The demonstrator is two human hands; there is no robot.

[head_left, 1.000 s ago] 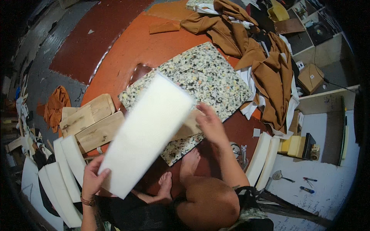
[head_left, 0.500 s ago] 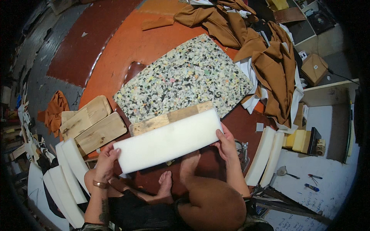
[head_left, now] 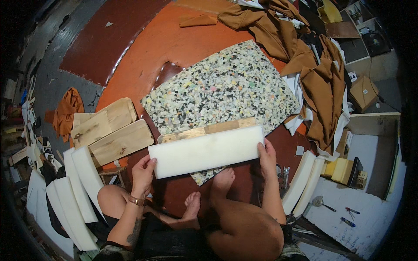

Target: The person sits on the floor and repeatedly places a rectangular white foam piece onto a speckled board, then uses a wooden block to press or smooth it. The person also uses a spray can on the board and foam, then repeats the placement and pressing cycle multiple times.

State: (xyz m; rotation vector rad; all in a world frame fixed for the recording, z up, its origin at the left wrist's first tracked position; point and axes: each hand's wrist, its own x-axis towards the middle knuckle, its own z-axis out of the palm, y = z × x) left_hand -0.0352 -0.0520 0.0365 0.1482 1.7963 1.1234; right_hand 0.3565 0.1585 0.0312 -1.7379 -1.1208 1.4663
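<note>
Foam strip [head_left: 207,150] — white and long — spans the gap between the hands, overlapping my view of the wooden board [head_left: 207,130] on the speckled slab [head_left: 217,89]; I can't tell whether strip and board touch. The left hand [head_left: 143,173] pinches one end, and the right hand [head_left: 267,157] grips the other. I judge the step to be positioning the strip; moving it calls for steering both ends together. Farther out, handwriting on the pale panel [head_left: 320,219] and a label on the carton [head_left: 362,98] — both illegible to me.
</note>
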